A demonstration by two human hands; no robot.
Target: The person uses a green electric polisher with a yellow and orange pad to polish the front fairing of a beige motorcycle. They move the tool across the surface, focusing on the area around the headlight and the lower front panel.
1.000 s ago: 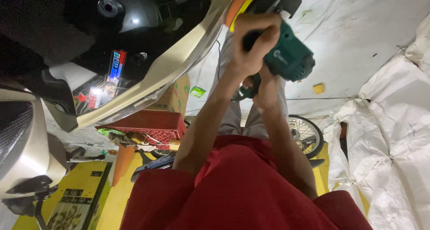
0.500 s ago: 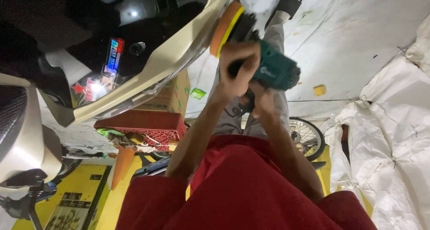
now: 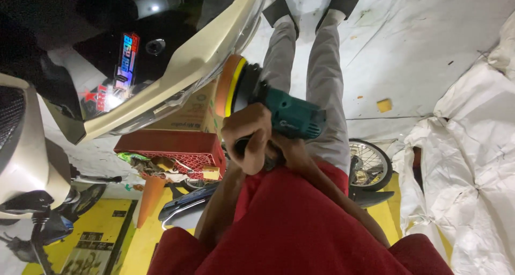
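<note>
Polisher: green-bodied handheld power polisher [image 3: 294, 119] with an orange and yellow foam disc pad [image 3: 228, 93], held in front of the person's grey trouser legs, pad face turned to the cream-coloured curved scooter body panel [image 3: 177, 71].
Change: a second ago the tool sat high and right in the view, off the panel; half a second ago it was sliding over; now the pad lies at the panel's lower edge.
Meaning: judged as pad brought to the work face, so polishing of this edge is in hand.
Contact: pad seems to touch the panel; the seam is shadowed, so not certain.
Left hand [image 3: 249, 138]: clenched round the tool's side handle.
Right hand [image 3: 294, 153]: wrapped on the rear of the body, mostly hidden behind it.
Surface: glossy cream panel, dark trim with stickers above.
Room: white floor sheet [image 3: 429, 50] with a small yellow foam block [image 3: 384, 105]; red plastic crate [image 3: 166, 146] under a cardboard box [image 3: 188, 114]; spoked wheel [image 3: 370, 162]; orange cone [image 3: 150, 197]; white sacking [image 3: 466, 162].
</note>
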